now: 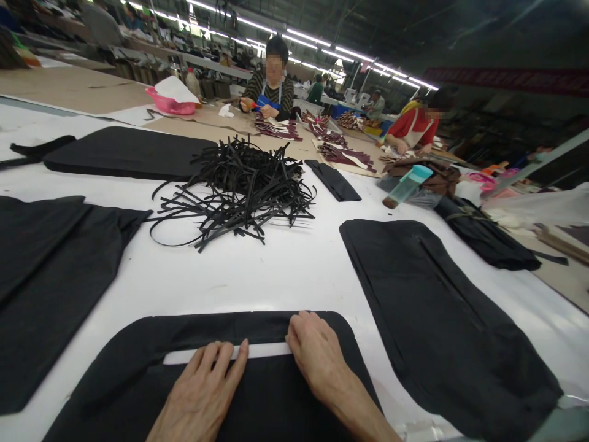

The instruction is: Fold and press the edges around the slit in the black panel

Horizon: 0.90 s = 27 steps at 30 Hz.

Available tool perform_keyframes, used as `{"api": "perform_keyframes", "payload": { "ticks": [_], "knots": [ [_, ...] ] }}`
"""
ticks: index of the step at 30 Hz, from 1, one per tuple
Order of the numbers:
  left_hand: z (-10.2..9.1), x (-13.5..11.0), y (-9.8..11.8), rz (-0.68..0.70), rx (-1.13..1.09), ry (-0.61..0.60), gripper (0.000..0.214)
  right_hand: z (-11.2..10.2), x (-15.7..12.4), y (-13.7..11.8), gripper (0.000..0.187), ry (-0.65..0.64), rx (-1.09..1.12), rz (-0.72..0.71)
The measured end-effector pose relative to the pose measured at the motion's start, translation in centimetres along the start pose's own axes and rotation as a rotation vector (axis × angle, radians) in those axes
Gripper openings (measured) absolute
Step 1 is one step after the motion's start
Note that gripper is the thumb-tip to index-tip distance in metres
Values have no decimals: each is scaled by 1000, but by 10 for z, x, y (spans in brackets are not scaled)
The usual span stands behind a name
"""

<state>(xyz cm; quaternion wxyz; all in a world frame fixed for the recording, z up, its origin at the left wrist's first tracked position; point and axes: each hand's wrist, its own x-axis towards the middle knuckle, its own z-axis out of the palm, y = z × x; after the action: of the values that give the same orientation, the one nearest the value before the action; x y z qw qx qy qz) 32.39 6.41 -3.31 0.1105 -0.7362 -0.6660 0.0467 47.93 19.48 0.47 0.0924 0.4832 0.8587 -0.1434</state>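
A black fabric panel [257,393] with rounded corners lies in front of me on the white tabletop. Across its upper part runs a narrow slot [269,350] showing white; whether that is the table beneath or a strip, I cannot tell. My left hand [202,383] rests palm down on the panel, fingers stretched out along the slot's lower edge. At the slot's right end, my right hand [317,350] has its fingers curled and pressed together on the black fabric; the fingertips are partly hidden.
Beyond the panel lies a tangled heap of black strips [248,184]. Black fabric stacks sit at the right [442,319], left [50,270] and far left [124,150]. A teal-lidded bottle [407,186] lies near the right. Two people work across the table with maroon pieces [278,127].
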Motion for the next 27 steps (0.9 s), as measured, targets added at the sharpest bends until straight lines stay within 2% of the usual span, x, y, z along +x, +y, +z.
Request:
{"api": "perform_keyframes", "payload": {
  "ticks": [3, 6, 8, 17, 22, 27],
  "knots": [
    [4, 5, 6, -23, -25, 42, 52, 0, -1, 0, 18, 7, 6, 2],
    [9, 9, 14, 19, -46, 156, 42, -1, 0, 1, 19, 15, 11, -1],
    [11, 12, 18, 59, -29, 180, 40, -1, 0, 1, 19, 17, 13, -3],
    [-3, 26, 29, 54, 23, 12, 56, -2, 0, 6, 19, 25, 76, -26],
    [-15, 39, 37, 49, 47, -104, 63, -4, -6, 20, 10, 35, 176, -103],
    [-21, 42, 37, 26, 16, -103, 61, -6, -11, 40, 11, 67, 308, -130]
  ]
}}
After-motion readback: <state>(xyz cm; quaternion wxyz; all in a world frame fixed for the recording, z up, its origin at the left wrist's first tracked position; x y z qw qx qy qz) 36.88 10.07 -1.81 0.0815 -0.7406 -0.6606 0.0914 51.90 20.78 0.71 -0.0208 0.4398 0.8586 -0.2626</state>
